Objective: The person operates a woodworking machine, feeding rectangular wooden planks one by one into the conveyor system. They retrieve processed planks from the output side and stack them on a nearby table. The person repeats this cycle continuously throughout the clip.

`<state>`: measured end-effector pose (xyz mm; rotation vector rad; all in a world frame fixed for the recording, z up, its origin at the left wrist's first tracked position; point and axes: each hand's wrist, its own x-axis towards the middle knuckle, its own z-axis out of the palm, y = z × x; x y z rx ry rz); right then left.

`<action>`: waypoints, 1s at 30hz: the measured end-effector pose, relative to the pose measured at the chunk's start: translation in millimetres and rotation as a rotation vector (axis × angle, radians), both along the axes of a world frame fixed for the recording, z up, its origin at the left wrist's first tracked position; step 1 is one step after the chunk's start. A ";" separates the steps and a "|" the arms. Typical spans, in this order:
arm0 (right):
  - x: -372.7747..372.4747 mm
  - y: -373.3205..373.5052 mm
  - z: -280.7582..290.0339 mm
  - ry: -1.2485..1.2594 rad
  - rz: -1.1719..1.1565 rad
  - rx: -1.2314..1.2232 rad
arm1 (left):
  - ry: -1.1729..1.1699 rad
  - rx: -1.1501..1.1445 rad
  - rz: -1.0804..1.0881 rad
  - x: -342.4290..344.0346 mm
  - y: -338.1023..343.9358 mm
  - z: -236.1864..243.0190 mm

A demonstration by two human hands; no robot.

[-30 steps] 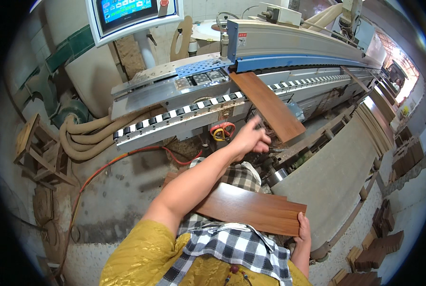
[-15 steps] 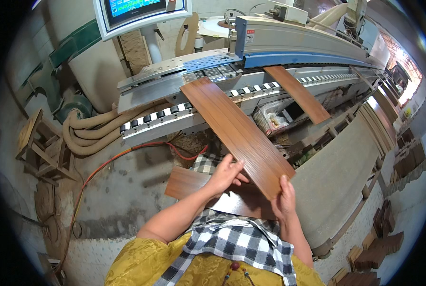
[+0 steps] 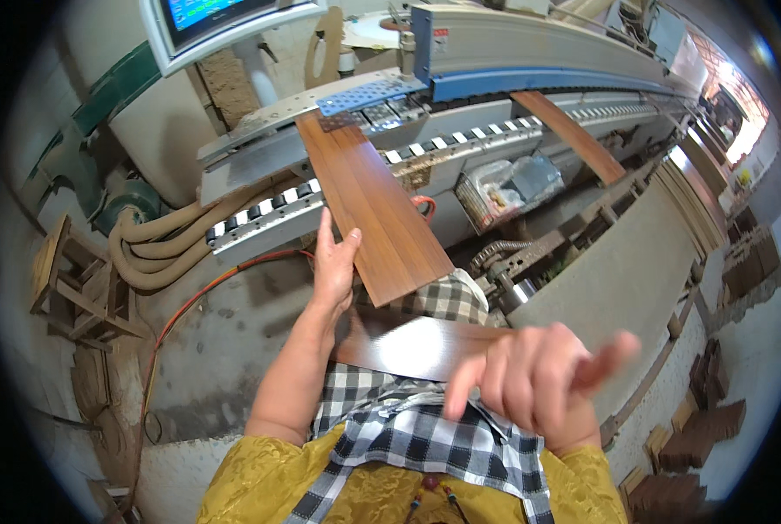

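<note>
A long brown wooden board (image 3: pixel 380 214) slants from the edge-working machine (image 3: pixel 547 61) toward me. Its far end lies on the metal infeed by the blue perforated plate (image 3: pixel 368 94), and its near end hangs above my lap. My left hand (image 3: pixel 333 266) grips the board's left edge, thumb on top and fingers along the side. Beneath it, a second brown board (image 3: pixel 390 339) lies across my lap, with glare on its surface. My right hand (image 3: pixel 543 384) is off the board, smeared by motion, its fingers apart and holding nothing, above the right end of the lap board.
Another board (image 3: pixel 574 138) sticks out from the machine farther right. Below the roller track (image 3: pixel 277 203) hangs a wire basket (image 3: pixel 504 192). A grey belt (image 3: pixel 608 306) runs at right, with stacked boards (image 3: pixel 700 437) beyond. A wooden stool (image 3: pixel 80 279) and hoses (image 3: pixel 163 253) stand left.
The board's far end has moved left onto the infeed. My left hand has shifted up its left edge. My right hand has let go of the near corner and swung toward me.
</note>
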<state>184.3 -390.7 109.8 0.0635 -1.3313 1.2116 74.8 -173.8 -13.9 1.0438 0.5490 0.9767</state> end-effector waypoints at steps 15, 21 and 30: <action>-35.5 -35.9 36.6 0.200 0.192 0.030 | 0.174 0.033 -0.092 -11.8 3.7 9.0; -32.0 -36.3 34.2 0.184 0.210 -0.016 | 0.129 -0.014 -0.110 -17.3 6.8 7.2; -21.7 -29.0 35.9 0.256 -0.082 0.165 | 0.193 0.007 -0.124 -19.5 5.5 13.6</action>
